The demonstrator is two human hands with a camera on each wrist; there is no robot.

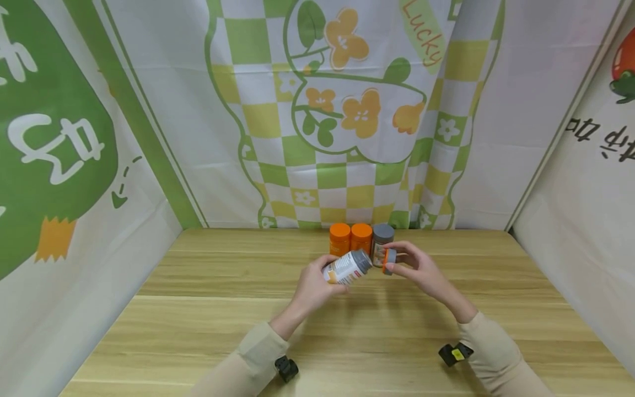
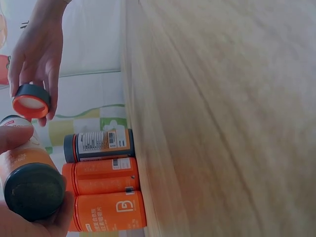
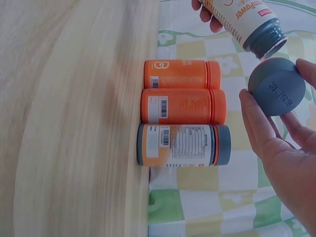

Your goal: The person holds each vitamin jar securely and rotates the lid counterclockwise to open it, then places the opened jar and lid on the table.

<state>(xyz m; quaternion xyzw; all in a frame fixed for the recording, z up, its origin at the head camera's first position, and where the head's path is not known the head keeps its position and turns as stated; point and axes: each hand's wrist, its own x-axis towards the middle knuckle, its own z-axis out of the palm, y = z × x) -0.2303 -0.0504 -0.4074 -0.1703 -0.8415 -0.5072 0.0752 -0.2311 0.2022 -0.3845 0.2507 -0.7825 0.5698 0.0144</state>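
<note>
A grey bottle (image 1: 345, 268) with a white and orange label is gripped in my left hand (image 1: 315, 286). It is tilted, and its threaded mouth points up and right, uncapped. The fingers and thumb of my right hand (image 1: 421, 273) pinch a grey cap (image 1: 391, 261) by its rim. In the left wrist view the cap (image 2: 31, 101) shows an orange inner ring and a pale inside. Its grey top faces the right wrist camera, with embossed characters on it. Cap and bottle mouth are close together but apart. What is inside the bottle cannot be seen.
Just behind the hands, at the table's back edge, two orange bottles (image 1: 340, 238) and a capped grey bottle (image 1: 383, 234) stand upright in a row. The wooden table (image 1: 223, 309) meets a patterned curtain (image 1: 327, 182) at the back. Printed cloth walls rise on both sides.
</note>
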